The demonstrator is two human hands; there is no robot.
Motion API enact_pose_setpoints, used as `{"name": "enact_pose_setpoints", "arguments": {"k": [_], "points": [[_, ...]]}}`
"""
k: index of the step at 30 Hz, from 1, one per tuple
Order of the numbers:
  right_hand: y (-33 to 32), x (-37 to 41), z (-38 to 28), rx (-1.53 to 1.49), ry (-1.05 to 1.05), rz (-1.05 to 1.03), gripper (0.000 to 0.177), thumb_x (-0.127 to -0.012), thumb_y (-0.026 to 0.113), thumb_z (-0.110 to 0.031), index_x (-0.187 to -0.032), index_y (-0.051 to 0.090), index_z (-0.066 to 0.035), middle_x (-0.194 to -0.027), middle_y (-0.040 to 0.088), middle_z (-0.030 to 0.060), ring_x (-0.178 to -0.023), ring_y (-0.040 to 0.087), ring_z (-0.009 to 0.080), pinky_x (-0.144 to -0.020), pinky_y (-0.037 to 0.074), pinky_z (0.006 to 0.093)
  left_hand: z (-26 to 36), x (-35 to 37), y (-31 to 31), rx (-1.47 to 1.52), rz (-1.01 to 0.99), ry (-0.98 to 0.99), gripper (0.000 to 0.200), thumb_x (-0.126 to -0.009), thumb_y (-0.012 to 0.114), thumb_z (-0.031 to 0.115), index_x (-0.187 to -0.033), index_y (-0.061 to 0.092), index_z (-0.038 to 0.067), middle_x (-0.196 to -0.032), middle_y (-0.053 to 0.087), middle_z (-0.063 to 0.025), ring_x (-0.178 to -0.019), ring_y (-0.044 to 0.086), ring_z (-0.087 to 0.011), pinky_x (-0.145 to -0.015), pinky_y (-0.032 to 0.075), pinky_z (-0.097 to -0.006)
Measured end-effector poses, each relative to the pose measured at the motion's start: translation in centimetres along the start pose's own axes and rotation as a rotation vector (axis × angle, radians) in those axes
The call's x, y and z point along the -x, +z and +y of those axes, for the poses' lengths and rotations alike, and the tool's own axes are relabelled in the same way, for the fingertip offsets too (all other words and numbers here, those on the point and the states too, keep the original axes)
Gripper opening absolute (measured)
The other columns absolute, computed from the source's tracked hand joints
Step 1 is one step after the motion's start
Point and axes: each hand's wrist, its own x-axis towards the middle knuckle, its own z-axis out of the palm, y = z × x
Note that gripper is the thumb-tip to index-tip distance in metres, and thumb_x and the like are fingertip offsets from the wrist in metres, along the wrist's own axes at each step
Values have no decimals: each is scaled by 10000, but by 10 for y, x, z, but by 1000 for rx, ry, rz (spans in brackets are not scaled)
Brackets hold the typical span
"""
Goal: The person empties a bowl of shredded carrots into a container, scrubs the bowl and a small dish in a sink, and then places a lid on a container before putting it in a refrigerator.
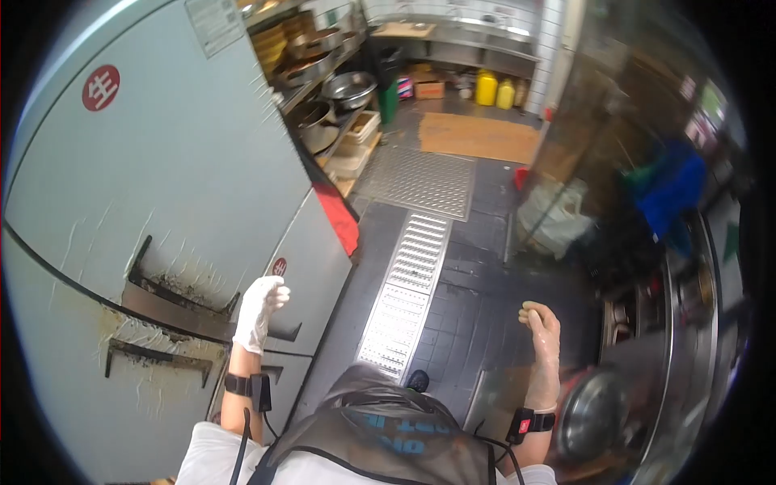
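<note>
My left hand, in a white glove, is raised at the lower left with its fingers curled in. It is nearest to the handles of a light grey refrigerator, and nothing shows in it. On the right, my right hand wears a thin, see-through glove and hangs over the dark tiled floor. Its fingers are bent towards the thumb, with no object visible between them. Black straps circle both wrists.
A metal drain grate runs ahead along the floor to a metal plate and brown cardboard. Shelves with pots stand behind the refrigerator. A metal bowl is at the lower right, and a white plastic bag hangs above.
</note>
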Motion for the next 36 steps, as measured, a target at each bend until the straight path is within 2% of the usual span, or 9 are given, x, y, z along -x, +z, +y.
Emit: {"name": "enact_pose_setpoints", "arguments": {"k": [4,11,18,22,26,28,30,34,36], "points": [[62,-126,-24,87,-157,-234,252,-887,537,-110,-1081,627,24,-962,661,107,-866,638,172,-823,489,290,4,-53,16,49,23,4,210,-889,570,239,-992,630,67,-812,665,-65,-711,626,-138,-677,477,-246],[131,-326,-46,248,-285,-375,258,-887,528,-112,-1076,621,37,-972,656,107,-860,627,162,-810,487,280,31,-206,79,92,46,39,213,-905,571,243,-1009,623,65,-857,661,-57,-747,625,-134,-694,481,-248],[170,-499,-66,67,-69,-291,231,-906,537,-128,-1056,622,25,-911,639,85,-812,607,155,-783,490,286,88,-368,174,112,-125,93,228,-931,556,254,-1037,621,64,-893,672,-47,-801,639,-123,-736,494,-236],[229,-588,-88,58,12,-415,225,-906,539,-121,-1060,622,20,-897,636,72,-791,600,144,-782,489,279,126,-443,199,86,-112,74,221,-948,530,232,-1053,621,60,-899,673,-40,-790,632,-97,-725,494,-219],[327,-700,-117,363,-165,-647,210,-868,524,-95,-1001,644,14,-846,637,52,-774,582,138,-755,470,271,140,-517,199,93,43,119,207,-948,533,225,-1029,624,59,-883,668,-38,-781,632,-95,-701,489,-213],[396,-749,-141,341,-270,-716,222,-849,522,-102,-985,648,20,-831,638,59,-778,576,136,-743,464,279,144,-538,196,159,112,196,198,-949,532,216,-1025,625,60,-884,667,-37,-778,631,-94,-698,488,-212],[461,-783,-163,465,-466,-783,228,-853,545,-122,-1003,648,15,-868,663,98,-821,612,175,-764,474,301,149,-549,196,134,260,122,187,-949,530,201,-1028,627,62,-881,666,-35,-789,630,-96,-704,486,-209],[605,-785,-246,465,-759,-1038,243,-865,572,-173,-1049,651,-36,-1003,666,159,-940,643,272,-823,483,336,158,-571,192,154,385,103,180,-955,514,181,-1038,629,70,-884,665,-41,-794,626,-103,-711,485,-216],[677,-772,-272,262,-919,-1207,267,-873,569,-204,-1079,638,-50,-1044,651,163,-944,642,285,-835,490,345,163,-580,190,166,428,105,180,-958,508,176,-1035,629,68,-885,665,-44,-792,623,-101,-711,484,-214]]}}
